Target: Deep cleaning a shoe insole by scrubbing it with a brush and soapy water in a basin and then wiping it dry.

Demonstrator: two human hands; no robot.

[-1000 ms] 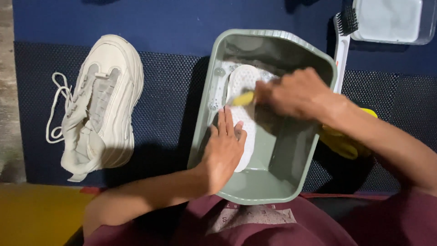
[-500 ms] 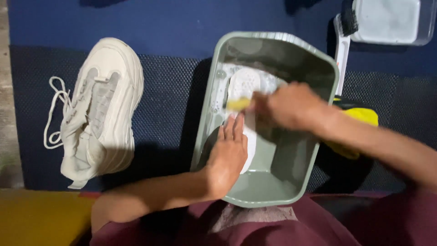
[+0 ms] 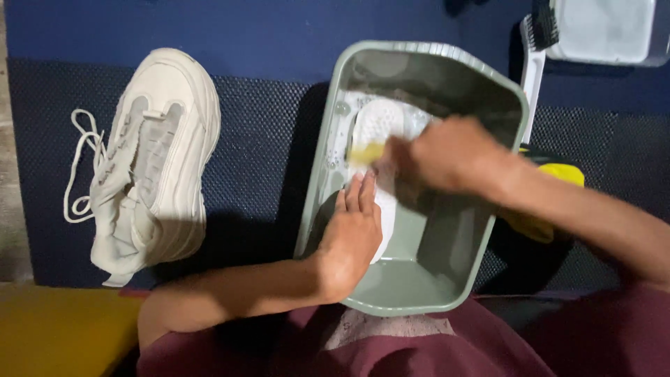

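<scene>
A grey-green plastic basin (image 3: 504, 98) sits on a dark blue mat. Inside it lies a white shoe insole (image 3: 379, 122) in soapy water. My left hand (image 3: 352, 234) presses flat on the near end of the insole, fingers together. My right hand (image 3: 447, 155), blurred by motion, grips a small yellow brush (image 3: 365, 153) against the insole's far half. A white sneaker (image 3: 155, 150) with loose laces lies on the mat to the left of the basin.
A white-handled brush with black bristles (image 3: 536, 49) lies behind the basin at the right, next to a clear tub (image 3: 604, 31). A yellow object (image 3: 558, 178) shows under my right forearm. A yellow floor strip (image 3: 63, 335) is at lower left.
My right hand with the yellow brush has moved up the insole toward the far end. My left hand stays pressed on the near end.
</scene>
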